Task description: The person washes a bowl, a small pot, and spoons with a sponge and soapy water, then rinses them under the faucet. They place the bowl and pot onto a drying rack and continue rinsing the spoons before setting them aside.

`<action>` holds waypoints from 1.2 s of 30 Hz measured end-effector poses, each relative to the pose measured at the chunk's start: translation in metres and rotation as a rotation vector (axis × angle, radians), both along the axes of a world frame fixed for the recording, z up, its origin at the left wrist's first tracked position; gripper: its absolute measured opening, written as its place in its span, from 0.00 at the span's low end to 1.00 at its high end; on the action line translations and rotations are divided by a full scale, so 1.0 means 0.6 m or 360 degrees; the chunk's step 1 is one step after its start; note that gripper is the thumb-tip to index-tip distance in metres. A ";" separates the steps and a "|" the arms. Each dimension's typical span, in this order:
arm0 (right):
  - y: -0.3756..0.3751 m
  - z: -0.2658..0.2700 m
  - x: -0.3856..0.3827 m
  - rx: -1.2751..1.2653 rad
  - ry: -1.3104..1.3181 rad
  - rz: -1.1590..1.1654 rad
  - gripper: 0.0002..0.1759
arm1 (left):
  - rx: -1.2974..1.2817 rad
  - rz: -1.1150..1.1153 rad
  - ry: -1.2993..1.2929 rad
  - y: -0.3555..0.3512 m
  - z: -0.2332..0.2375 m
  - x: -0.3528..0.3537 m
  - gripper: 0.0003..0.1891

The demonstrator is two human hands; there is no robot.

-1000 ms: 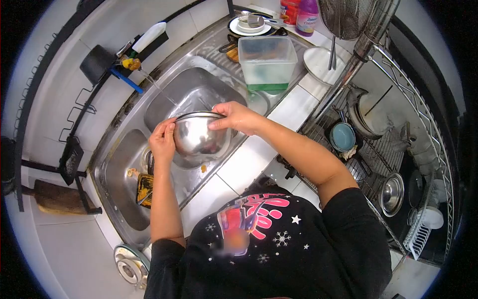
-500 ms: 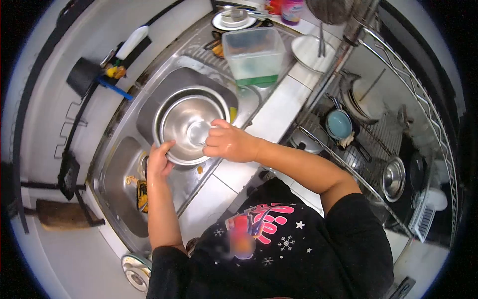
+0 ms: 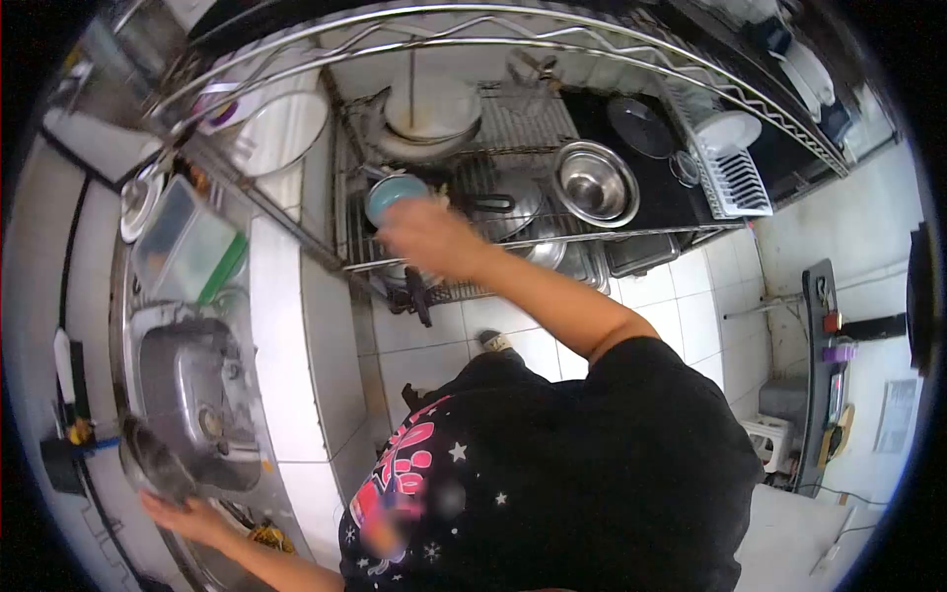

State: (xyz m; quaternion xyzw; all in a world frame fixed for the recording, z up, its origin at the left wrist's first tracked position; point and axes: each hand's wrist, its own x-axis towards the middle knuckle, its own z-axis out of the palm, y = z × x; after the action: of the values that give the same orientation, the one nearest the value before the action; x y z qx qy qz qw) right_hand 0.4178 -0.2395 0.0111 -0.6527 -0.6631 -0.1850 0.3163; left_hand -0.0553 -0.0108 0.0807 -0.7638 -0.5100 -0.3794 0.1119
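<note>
Right beyond the fingers of your left hand sits the metal bowl, tilted and a little blurred. You've got that hand clamped on its lower edge, with the rest of the bowl reaching up and to the left from your grip. Up and to the right of the hold is the sink basin, its side partly overlapped by the bowl in your view. To the right of your left wrist, a dark item with yellow-orange bits shows near the forearm. Farther above that grip stands the clear plastic container, green along one side.

Your right hand is well apart from your left, over the front of the wire rack. It's smeared by motion, so I can't tell whether its fingers are apart or together. Its fingers overlap the lower edge of the small blue bowl; whether they touch it, I can't say. To the right of that hand, a lid with a black handle comes first, then the shiny steel bowls.
</note>
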 end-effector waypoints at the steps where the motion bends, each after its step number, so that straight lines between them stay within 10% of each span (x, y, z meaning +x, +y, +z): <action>1: -0.060 0.012 0.039 -0.0070 0.0107 -0.0432 0.15 | 0.0151 0.0062 -0.0001 0.003 0.003 -0.014 0.32; 7: -0.366 -0.042 0.288 -0.0618 0.0396 -0.2217 0.22 | -0.0831 0.0342 -0.1996 -0.050 0.006 -0.008 0.24; 10: -0.425 -0.055 0.347 -0.0722 0.0548 -0.2347 0.29 | -0.1118 -0.0094 -0.2068 -0.115 -0.003 0.084 0.21; 27: -0.485 -0.074 0.427 0.0014 0.0891 -0.1470 0.09 | -0.1572 -0.1506 -0.0610 -0.321 -0.081 0.757 0.21; 36: -0.614 -0.043 0.471 0.0855 0.1315 -0.1737 0.10 | -0.1548 -0.1686 -0.0220 -0.424 -0.143 0.966 0.13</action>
State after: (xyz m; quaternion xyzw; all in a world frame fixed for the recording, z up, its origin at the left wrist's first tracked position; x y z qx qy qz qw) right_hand 0.7004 -0.6078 -0.0147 -0.8065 -0.0023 -0.2113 0.5522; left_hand 0.5240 -0.2651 -0.0049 -0.8461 -0.1882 -0.1601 -0.4724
